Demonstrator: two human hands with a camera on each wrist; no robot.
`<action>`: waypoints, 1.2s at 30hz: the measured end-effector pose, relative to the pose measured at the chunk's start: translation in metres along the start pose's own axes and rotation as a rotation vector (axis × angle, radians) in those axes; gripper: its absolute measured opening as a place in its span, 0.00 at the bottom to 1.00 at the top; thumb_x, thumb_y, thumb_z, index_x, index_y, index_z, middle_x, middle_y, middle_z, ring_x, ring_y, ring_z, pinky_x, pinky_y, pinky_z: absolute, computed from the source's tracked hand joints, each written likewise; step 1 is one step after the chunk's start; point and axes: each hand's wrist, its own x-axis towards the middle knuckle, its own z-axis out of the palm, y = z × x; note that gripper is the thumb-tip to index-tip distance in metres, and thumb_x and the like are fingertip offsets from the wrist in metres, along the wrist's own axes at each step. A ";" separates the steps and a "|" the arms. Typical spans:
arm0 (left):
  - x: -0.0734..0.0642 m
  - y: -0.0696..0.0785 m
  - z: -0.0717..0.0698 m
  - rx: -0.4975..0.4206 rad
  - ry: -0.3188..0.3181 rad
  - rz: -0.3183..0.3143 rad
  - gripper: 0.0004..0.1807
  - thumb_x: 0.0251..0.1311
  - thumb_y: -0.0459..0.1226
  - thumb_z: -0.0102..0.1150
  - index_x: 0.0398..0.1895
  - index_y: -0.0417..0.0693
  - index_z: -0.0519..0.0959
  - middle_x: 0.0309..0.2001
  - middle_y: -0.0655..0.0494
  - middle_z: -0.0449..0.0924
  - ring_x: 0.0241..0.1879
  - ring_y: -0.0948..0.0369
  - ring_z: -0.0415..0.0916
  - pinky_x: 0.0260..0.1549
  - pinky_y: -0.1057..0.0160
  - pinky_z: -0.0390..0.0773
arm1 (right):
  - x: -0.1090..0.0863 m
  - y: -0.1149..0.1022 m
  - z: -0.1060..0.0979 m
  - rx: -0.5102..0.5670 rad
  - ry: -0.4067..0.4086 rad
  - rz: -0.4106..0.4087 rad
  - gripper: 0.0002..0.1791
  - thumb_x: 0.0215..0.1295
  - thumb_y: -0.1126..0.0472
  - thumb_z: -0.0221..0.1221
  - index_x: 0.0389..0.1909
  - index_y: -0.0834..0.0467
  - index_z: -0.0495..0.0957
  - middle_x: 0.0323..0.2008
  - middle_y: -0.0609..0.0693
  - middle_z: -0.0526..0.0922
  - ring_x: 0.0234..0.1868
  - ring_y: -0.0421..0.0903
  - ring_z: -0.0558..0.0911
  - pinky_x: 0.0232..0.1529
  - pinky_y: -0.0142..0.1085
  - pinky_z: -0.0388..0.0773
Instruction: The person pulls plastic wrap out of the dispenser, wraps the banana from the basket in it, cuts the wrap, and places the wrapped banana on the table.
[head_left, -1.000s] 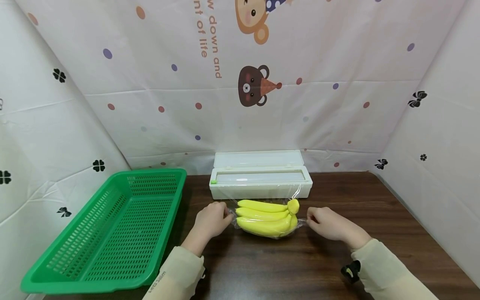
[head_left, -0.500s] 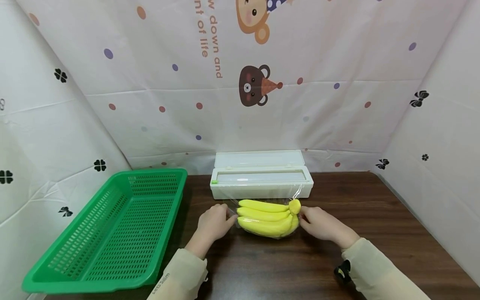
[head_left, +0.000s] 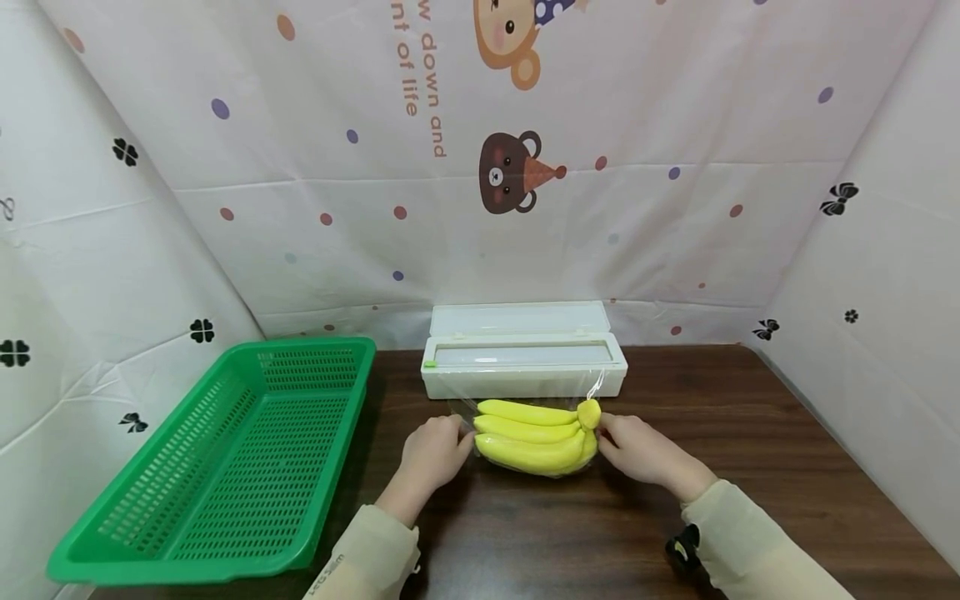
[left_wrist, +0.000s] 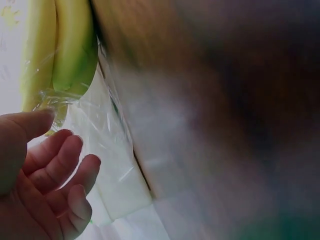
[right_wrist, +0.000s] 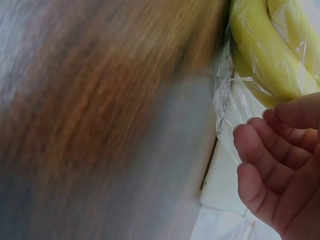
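A bunch of yellow bananas (head_left: 527, 432) lies on the table, wrapped in clear cling film (right_wrist: 222, 107) that runs back toward a white cling film dispenser (head_left: 524, 379). My left hand (head_left: 433, 450) is at the banana tips, its thumb (left_wrist: 41, 121) against the film and its other fingers (left_wrist: 62, 165) loosely bent, apart from the thumb. At the stem end, my right hand (head_left: 643, 450) has its thumb (right_wrist: 297, 111) and index fingertip close together against the wrapped bananas, the remaining fingers relaxed. The underside of the bunch is hidden.
A green plastic basket (head_left: 352, 400) stands at the left. The dispenser's lid (head_left: 519, 318) is raised behind its film roll. Dark wood table (head_left: 555, 542) surrounds the bananas, with patterned white cloth (head_left: 645, 250) hung behind and at both sides.
My right hand has moved left, from the pulled-out end of film to the bananas. My left hand's thumb has come away from its fingers and moved closer to the banana tips.
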 end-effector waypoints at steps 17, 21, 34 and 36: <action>-0.001 0.000 -0.008 -0.198 -0.180 0.107 0.14 0.68 0.34 0.43 0.46 0.38 0.78 0.42 0.46 0.80 0.43 0.54 0.78 0.41 0.55 0.77 | 0.003 0.004 -0.004 0.060 -0.036 0.022 0.07 0.62 0.64 0.51 0.39 0.58 0.76 0.25 0.42 0.75 0.25 0.37 0.70 0.28 0.30 0.69; -0.004 -0.001 -0.009 -0.208 -0.215 0.130 0.14 0.63 0.33 0.45 0.47 0.38 0.78 0.43 0.47 0.80 0.44 0.54 0.77 0.43 0.55 0.77 | -0.001 0.002 -0.003 0.111 -0.054 0.021 0.10 0.58 0.63 0.55 0.41 0.59 0.76 0.24 0.42 0.75 0.22 0.35 0.69 0.25 0.30 0.69; -0.018 0.008 -0.016 -0.114 -0.034 0.091 0.09 0.58 0.38 0.54 0.38 0.45 0.79 0.36 0.54 0.80 0.29 0.63 0.72 0.28 0.63 0.76 | -0.007 0.004 -0.002 0.122 -0.046 0.018 0.23 0.60 0.42 0.58 0.39 0.59 0.77 0.26 0.41 0.76 0.25 0.34 0.71 0.26 0.28 0.70; -0.019 0.010 -0.017 -0.085 0.028 0.108 0.06 0.57 0.37 0.55 0.35 0.46 0.79 0.33 0.56 0.79 0.27 0.65 0.71 0.26 0.65 0.74 | -0.005 0.004 -0.004 0.116 -0.044 0.021 0.24 0.60 0.40 0.58 0.39 0.58 0.78 0.26 0.41 0.76 0.25 0.34 0.71 0.27 0.28 0.70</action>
